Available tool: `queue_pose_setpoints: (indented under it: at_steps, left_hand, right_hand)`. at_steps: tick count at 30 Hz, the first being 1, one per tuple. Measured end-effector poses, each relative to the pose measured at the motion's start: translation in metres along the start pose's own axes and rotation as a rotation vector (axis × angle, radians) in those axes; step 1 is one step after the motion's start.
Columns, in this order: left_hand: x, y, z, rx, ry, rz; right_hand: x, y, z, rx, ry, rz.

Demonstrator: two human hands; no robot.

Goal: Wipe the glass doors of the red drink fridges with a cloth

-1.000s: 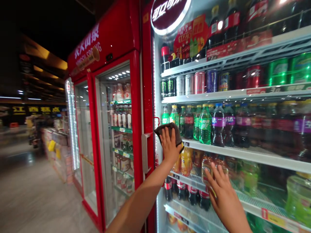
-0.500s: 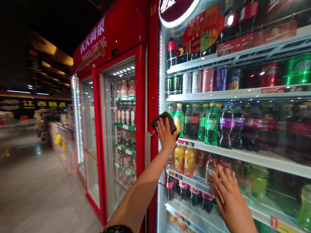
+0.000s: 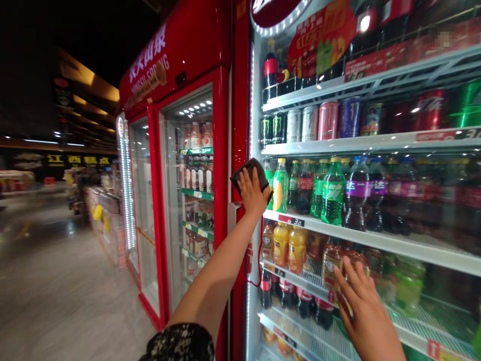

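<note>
My left hand (image 3: 252,193) is spread over a dark grey cloth (image 3: 240,178), pressing it against the door edge of the lit drinks fridge, just above the metal handle (image 3: 232,216). Behind the glass beside it stands a green bottle with a yellow cap (image 3: 280,185). Lower right, my right hand (image 3: 366,306) is open, fingers apart, holding nothing. It is in front of the glass near a brown-drink bottle (image 3: 332,260); whether it touches the pane I cannot tell. A thin red cord (image 3: 260,250) hangs below the left hand.
Shelves behind the glass carry cans (image 3: 328,121), soda bottles (image 3: 333,193) and orange juice bottles (image 3: 296,248). To the left stands a second red fridge (image 3: 221,150) with glass doors. A grey floor (image 3: 93,311) runs past a row of stacked goods (image 3: 107,220).
My left hand and the cloth have slid slightly up and left along the door edge. The view has shifted a little, and the right hand keeps nearly the same place before the glass.
</note>
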State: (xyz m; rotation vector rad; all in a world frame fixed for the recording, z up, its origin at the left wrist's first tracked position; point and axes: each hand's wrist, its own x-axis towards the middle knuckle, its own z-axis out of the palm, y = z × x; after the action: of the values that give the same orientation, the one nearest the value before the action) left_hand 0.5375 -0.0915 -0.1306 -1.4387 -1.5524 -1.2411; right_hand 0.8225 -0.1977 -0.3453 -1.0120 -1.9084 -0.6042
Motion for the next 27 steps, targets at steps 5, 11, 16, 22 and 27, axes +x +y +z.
queue_pose_setpoints:
  at_steps: [5,11,16,22,27]
  left_hand:
    - [-0.024,-0.005,0.009,-0.001,0.046,-0.061]
    - [-0.125,-0.02,0.021,-0.051,-0.058,-0.016]
    - [-0.168,-0.029,0.029,-0.097,-0.093,-0.099]
    - [-0.111,-0.019,0.038,-0.092,0.001,-0.442]
    - [-0.146,-0.015,0.033,-0.088,-0.036,-0.331]
  right_hand:
    - [0.002,-0.002,-0.003,-0.002,0.005,-0.002]
    - [0.002,-0.004,-0.005,0.027,0.013,0.033]
    - [0.001,-0.002,-0.008,0.054,-0.01,0.045]
    - [0.001,0.003,-0.011,0.032,-0.038,0.023]
    - [0.0,0.002,-0.01,0.035,-0.039,0.021]
